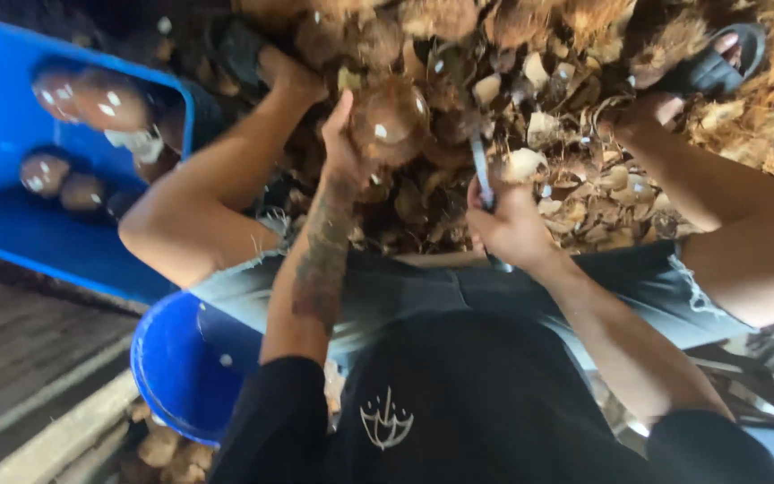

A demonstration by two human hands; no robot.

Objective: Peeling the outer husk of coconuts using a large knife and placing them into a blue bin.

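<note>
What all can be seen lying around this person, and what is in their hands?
Coconut: one, brown and wet, held up in the left hand.
Blade: one, grey metal, in the right hand, tip near the coconut.
Peeled coconuts: about four, brown and glossy, inside the tub.
Tub: one, blue, rectangular, at upper left.
Bucket: one, blue, round, lower left beside the person's leg.
Husk scraps: a heap, brown and pale, covering the ground ahead.
Sandal: one clearly seen, dark, on the foot at upper right.
Left hand: grips the coconut.
Right hand: closed on the blade's handle.
</note>
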